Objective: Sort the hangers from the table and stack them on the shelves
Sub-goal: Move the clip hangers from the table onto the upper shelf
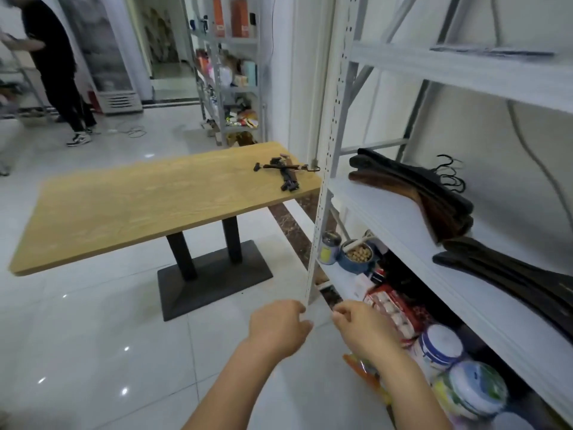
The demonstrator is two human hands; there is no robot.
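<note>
Above the floor (pixel 93 352), left hand (pixel 279 327) and right hand (pixel 361 328) hover, loosely curled.

one wide-angle view, worn on the head of someone standing, faces forward and tilts down; straight lines bow toward the edges. the left hand (pixel 279 327) and right hand (pixel 361 328) come in from the bottom centre, nearest the lens. the shelves (pixel 403 218) fill the right half, close by and seen at a slant, their post (pixel 325 181) running from the top centre down to the hands. the desk (pixel 124 206) lies farther off at centre left, seen from above across tiled floor (pixel 77 352). the upper left reaches deep into the room, to a distant person (pixel 52 57).
</note>
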